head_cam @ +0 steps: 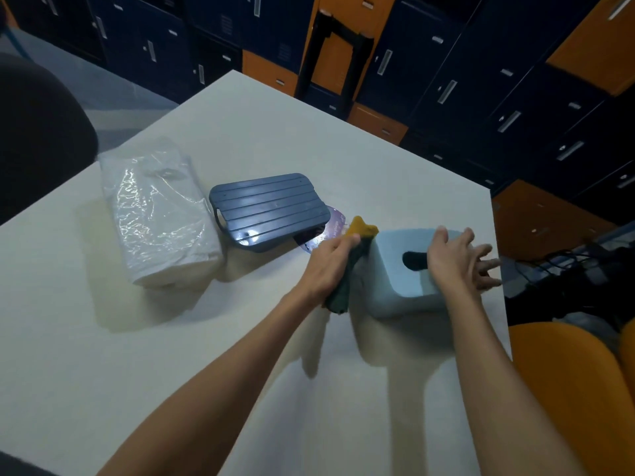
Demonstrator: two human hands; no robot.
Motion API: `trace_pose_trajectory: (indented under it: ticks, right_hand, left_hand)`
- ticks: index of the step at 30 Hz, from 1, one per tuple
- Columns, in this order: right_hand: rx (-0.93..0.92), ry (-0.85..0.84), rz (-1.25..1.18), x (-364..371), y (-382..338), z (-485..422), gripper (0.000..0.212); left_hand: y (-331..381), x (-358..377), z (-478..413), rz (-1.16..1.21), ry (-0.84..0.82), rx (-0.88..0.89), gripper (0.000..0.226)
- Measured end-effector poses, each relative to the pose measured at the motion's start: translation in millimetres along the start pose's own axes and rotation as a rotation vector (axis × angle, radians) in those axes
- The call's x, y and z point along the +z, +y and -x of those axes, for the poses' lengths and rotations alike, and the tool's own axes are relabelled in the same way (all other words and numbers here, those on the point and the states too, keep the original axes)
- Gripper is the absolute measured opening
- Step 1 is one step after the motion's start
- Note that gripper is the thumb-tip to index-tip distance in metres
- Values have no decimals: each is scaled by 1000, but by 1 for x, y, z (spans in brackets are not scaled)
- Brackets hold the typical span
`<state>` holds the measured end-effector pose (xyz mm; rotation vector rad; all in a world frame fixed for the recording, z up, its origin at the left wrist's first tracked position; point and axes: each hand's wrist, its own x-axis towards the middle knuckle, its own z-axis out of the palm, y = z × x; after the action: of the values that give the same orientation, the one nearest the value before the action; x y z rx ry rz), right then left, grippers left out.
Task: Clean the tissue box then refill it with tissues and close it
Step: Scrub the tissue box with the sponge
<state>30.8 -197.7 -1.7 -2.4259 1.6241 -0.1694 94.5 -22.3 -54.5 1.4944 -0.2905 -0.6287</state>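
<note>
A pale blue tissue box (398, 286) with a dark oval slot on top stands near the table's right edge. My right hand (457, 259) lies flat on its top, fingers spread over the far right side. My left hand (330, 262) grips a dark green and yellow cloth (347, 269) and presses it against the box's left side. The dark blue ribbed base plate (268, 207) lies separate, to the left of the box. A pack of white tissues in clear plastic wrap (158, 218) lies further left.
The white table (206, 355) ends just right of the box. A shiny purple wrapper (330, 228) pokes out from under the base plate. An orange chair (567, 372) and black cables are at the right. Blue and orange lockers stand behind.
</note>
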Motion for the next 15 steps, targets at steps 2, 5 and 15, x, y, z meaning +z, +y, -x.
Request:
trace_pose_trajectory:
  ticks: [2,5,15]
  right_hand:
    - [-128,26,21,2,3,2,63]
    - [-354,31,-70,-3,4,1,58]
    - [-666,236,-123,-10,-3,-19,49]
  left_hand:
    - [-1,-3,6,-3,-8,-16,56]
    - [-1,-16,12,34,-27,-71,57]
    - [27,-48,14,163,50,-97,25]
